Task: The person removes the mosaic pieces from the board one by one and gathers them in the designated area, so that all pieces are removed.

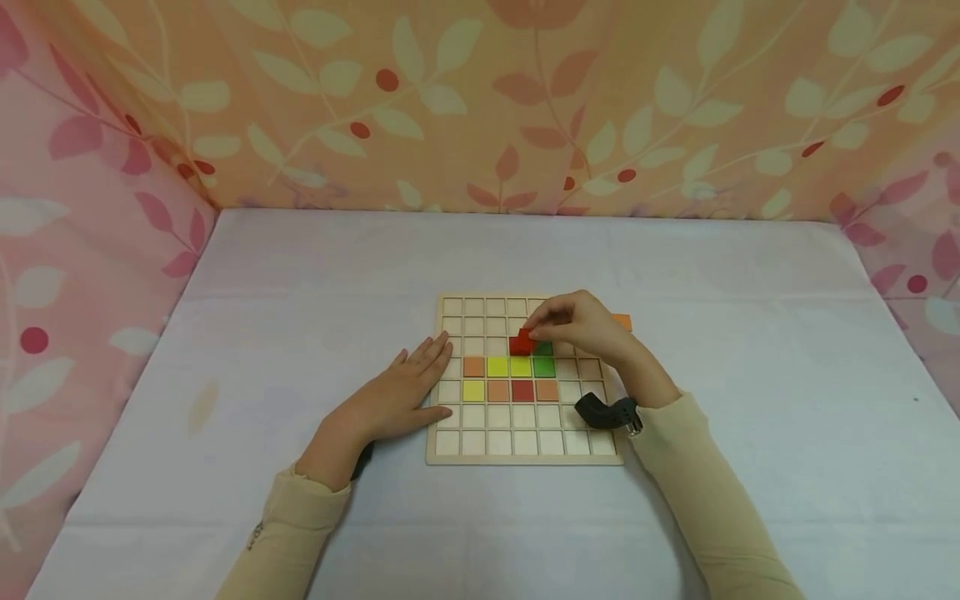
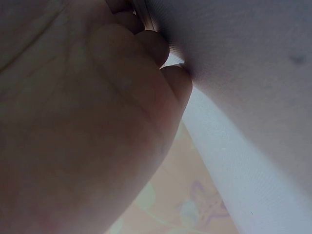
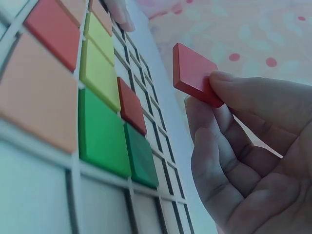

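Observation:
My right hand [image 1: 581, 325] pinches a red square tile [image 3: 192, 73] between thumb and fingertips, held just above a wooden grid board [image 1: 525, 459]. In the right wrist view, another red tile [image 3: 131, 105] sits in a cell beside a dark green tile [image 3: 141, 153]. Below them in the head view lie two rows of tiles: an orange tile [image 1: 473, 367], two yellow ones and a green tile [image 1: 543, 367], then yellow, orange, red and orange. My left hand [image 1: 405, 387] rests with extended fingers at the board's left edge. Its wrist view shows mostly the palm [image 2: 83, 122].
An orange tile [image 1: 622, 322] shows off the board's upper right, partly hidden behind my right hand. A white cloth [image 1: 315, 275] covers the table. Leaf-patterned curtains [image 1: 480, 108] stand along the back and sides. A black wrist device [image 1: 603, 412] overhangs the board's lower right.

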Demonstrator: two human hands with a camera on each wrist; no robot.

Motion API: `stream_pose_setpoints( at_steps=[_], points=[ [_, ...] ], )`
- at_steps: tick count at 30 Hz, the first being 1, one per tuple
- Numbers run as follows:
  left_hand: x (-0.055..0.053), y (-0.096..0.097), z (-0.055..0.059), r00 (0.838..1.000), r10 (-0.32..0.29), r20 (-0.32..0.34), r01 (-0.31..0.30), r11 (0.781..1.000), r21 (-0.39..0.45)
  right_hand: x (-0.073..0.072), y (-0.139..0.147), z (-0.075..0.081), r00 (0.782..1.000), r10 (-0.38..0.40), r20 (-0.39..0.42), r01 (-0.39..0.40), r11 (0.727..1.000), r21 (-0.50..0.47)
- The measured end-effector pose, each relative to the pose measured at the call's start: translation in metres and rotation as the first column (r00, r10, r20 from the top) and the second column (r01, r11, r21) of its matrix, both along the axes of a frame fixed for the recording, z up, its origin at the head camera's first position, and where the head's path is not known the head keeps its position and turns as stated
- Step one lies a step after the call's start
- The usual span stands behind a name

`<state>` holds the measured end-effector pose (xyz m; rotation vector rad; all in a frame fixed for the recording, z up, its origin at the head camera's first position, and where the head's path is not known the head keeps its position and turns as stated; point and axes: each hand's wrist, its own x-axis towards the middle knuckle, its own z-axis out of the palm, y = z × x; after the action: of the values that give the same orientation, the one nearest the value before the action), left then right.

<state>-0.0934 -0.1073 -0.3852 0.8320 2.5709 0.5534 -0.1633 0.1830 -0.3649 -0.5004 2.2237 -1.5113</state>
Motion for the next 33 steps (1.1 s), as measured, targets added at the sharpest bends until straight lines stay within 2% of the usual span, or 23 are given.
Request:
stream_pose_setpoints(
  at_steps=[7,22,33],
  points=[
    [0.000,-0.001,-0.001,1.000,-0.012,-0.006,0.012,1.000,0.001,0.006,0.014,0.002,1.000,-0.023,-0.008,0.023,0.999,0.045],
    [0.000,0.000,0.000,1.000,-0.009,-0.003,0.009,1.000,0.000,0.014,0.039,0.001,1.000,-0.022,0.013,0.021,0.997,0.068],
    [-0.001,0.000,0.001,1.000,-0.004,0.001,0.004,1.000,-0.004,0.015,0.053,0.000,0.999,-0.031,-0.015,0.033,0.996,0.082]
  ],
)
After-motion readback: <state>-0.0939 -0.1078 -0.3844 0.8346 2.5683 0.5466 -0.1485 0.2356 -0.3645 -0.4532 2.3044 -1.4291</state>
